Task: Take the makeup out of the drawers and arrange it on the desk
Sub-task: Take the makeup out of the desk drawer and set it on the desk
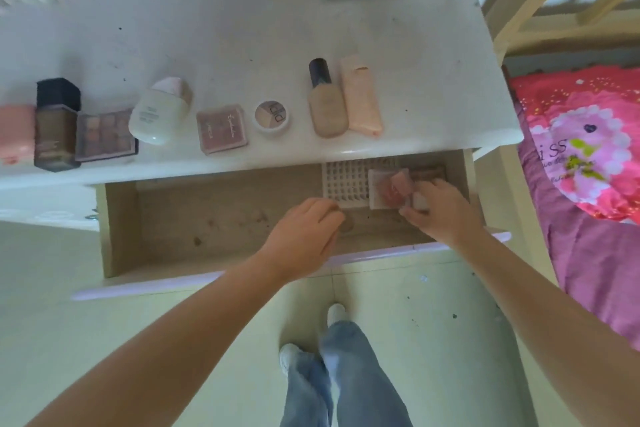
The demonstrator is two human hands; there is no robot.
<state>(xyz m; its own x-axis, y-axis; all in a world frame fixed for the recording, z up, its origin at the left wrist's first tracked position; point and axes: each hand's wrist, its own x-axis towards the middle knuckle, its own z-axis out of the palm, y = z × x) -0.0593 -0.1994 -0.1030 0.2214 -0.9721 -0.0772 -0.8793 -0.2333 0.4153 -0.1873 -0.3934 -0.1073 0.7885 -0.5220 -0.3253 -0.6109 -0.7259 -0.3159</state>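
Your right fingers (pixel 414 210) are curled around a small pale piece at the right of the open drawer (pixel 221 218), just right of centre frame, pinching it against the edge of a pink compact (pixel 394 189) that lies on a white pad. Your right hand (pixel 440 208) comes in from the lower right so the wrist clears the drawer front. Your left fingers (pixel 334 218) bend down over a small round brownish thing (pixel 347 226) on the drawer floor; whether they have it gripped, you cannot tell, since the left hand (pixel 304 236) hides most of it.

Beside the compact, a white lash tray (pixel 343 184) sits pushed against the drawer's back, half under the worktop (pixel 242 45) lip, which is why you reach deep.

Above, across the middle of the frame, the makeup already out stands in one row near the front edge: a tan foundation bottle (pixel 325 104) and a peach tube (pixel 362 97) lying side by side and touching, a round pot (pixel 272 115), a pink blush palette (pixel 222 128), a white bottle (pixel 157 114), an eyeshadow palette (pixel 105 135), a dark bottle (pixel 57 125). The row leaves bare worktop to the right, probably for these last pieces.
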